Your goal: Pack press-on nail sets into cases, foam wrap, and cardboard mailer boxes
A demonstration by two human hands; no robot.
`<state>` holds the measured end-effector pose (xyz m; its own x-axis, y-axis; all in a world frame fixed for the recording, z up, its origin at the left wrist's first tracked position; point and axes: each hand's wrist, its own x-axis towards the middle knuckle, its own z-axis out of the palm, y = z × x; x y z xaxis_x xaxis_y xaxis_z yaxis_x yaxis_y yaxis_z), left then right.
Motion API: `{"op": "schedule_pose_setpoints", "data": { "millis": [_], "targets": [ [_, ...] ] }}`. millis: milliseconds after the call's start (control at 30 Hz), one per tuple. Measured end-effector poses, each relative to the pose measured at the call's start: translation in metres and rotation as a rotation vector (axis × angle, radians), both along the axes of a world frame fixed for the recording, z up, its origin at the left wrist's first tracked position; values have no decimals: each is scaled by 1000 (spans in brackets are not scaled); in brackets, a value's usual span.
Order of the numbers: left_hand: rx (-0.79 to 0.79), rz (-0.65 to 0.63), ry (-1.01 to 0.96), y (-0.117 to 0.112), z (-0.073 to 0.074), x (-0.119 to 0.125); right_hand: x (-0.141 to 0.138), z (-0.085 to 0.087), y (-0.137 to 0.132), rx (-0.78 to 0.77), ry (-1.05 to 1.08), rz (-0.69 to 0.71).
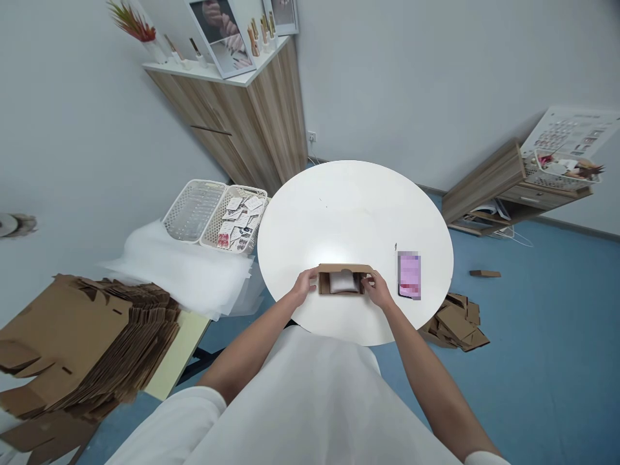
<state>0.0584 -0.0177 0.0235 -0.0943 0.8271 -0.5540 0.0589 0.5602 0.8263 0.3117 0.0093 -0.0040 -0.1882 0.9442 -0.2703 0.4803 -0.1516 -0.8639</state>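
A small brown cardboard box [323,284] stands near the front edge of the round white table [349,213], its lid raised at the back. Inside it lies a white, wrapped-looking packet [343,281]; what it holds cannot be seen. My left hand [304,287] grips the box's left end, fingers along the side and lid corner. At the opposite end, my right hand [378,290] has its fingers bent around the right side, partly inside the opening.
A phone with a pink screen [409,274] lies right of the box. To the left are flat cardboard blanks [68,336], white foam sheets [179,265] and a white basket [261,223] of small cards. Folded boxes [458,323] are piled at the lower right, below the table.
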Motion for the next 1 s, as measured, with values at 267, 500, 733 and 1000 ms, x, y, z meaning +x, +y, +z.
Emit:
{"op": "schedule_pose_setpoints", "data": {
  "millis": [267,500,733,1000],
  "targets": [
    [-122,-156,-193,-2,14,-2,12,22,-6,-362,365,22],
    [118,-247,-16,-8,13,14,4,35,-14,-355,352,18],
    [145,-142,284,-16,-14,16,-2,9,-28,-247,238,-200],
    [126,-66,316,-34,-29,20,-12,-4,-47,-144,-45,-275]
  ]
}}
